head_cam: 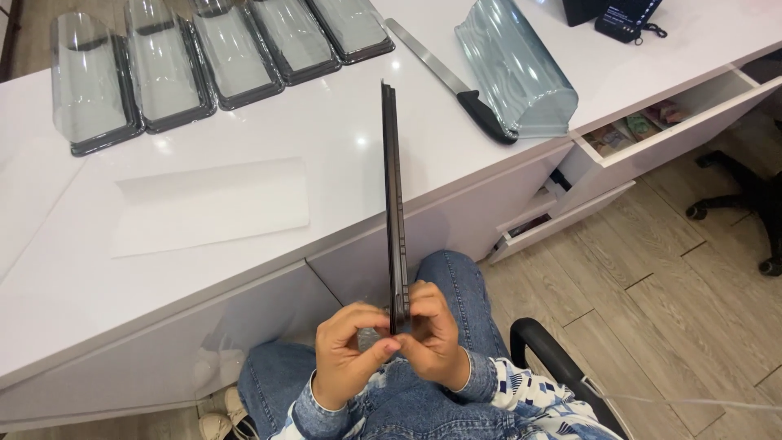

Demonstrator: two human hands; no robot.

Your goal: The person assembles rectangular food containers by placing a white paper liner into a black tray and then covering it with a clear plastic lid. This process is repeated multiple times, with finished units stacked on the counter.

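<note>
Both hands pinch the near end of 1 thin, flat black tray [395,195], seen edge-on. The tray is rigid, long and narrow; it runs from the hands toward 12 o'clock, over the tabletop edge. The left hand [349,352] grips it from 9 o'clock, fingers curled. The right hand [436,332] grips it from 3 o'clock, fingers pressed to the tray face.

The tabletop [244,122] is white, smooth and glossy. At 10 o'clock lies 1 flat white rectangular sheet [210,205]. At 11 o'clock stands a row of 5 black trays with clear domed lids [212,53]; contents cannot be told. At 1 o'clock lies 1 separate clear ribbed lid [515,65], just beside a long knife [452,81] with a black handle and steel blade.

At 2 o'clock, 1 white drawer [676,118] stands open and holds colourful paper items. The floor [652,310] is grey wood-look plank.
</note>
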